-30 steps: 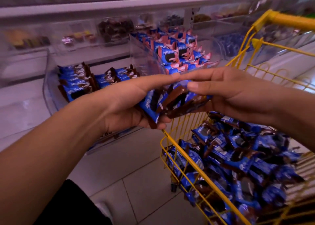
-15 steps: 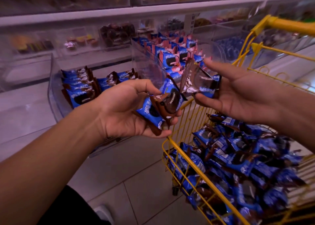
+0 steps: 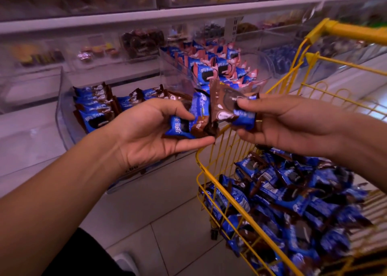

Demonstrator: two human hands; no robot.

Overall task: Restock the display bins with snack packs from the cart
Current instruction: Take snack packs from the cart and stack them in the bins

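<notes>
Gripping a few packs (image 3: 188,122), my left hand (image 3: 146,133) faced my right hand (image 3: 289,127), which pinched one pack (image 3: 232,106) above the cart (image 3: 209,171).

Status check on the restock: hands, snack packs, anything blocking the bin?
Left hand grips a small stack of packs. Right hand pinches one pack. Brown-pack bin part filled, nothing blocking it. Cart holds plenty.

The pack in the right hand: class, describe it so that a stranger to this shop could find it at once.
Start at the yellow cart heaped with blue packs. Just above its near corner two hands meet; the right hand pinches one pack. It is blue and brown with a dark round biscuit pictured on it, and it is held singly, whereas the left hand holds a small bunch.
</notes>
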